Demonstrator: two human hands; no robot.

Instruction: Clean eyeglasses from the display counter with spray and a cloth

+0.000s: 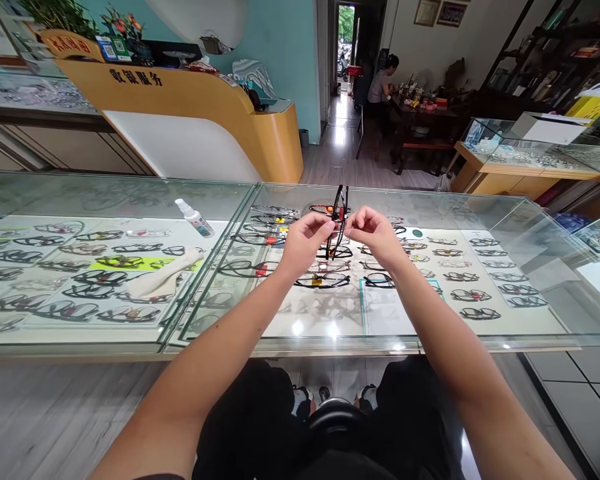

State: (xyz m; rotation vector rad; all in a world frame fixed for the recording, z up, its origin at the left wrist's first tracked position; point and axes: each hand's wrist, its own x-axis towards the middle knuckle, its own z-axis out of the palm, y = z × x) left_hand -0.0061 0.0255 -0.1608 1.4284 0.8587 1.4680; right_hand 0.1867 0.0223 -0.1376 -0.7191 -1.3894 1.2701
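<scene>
A pair of black-framed eyeglasses (339, 223) is held up on edge over the glass counter, seen nearly side-on. My left hand (305, 241) pinches it from the left between thumb and fingertips. On the other side, my right hand (374, 236) closes its thumb and forefinger at the frame's right edge. Both forearms reach across the counter's near edge. Just left of my left hand, dark eyeglasses with a red tag (250, 269) lie on the glass. Other frames sit below and behind my hands, partly hidden by them.
Rows of eyeglasses fill the glass display counter (290, 347). A white spray bottle (195, 219) and a pale cloth (165, 277) lie on its left section. Beyond stand a wooden cashier desk (180, 93) and a person (381, 83) seated at a cluttered table.
</scene>
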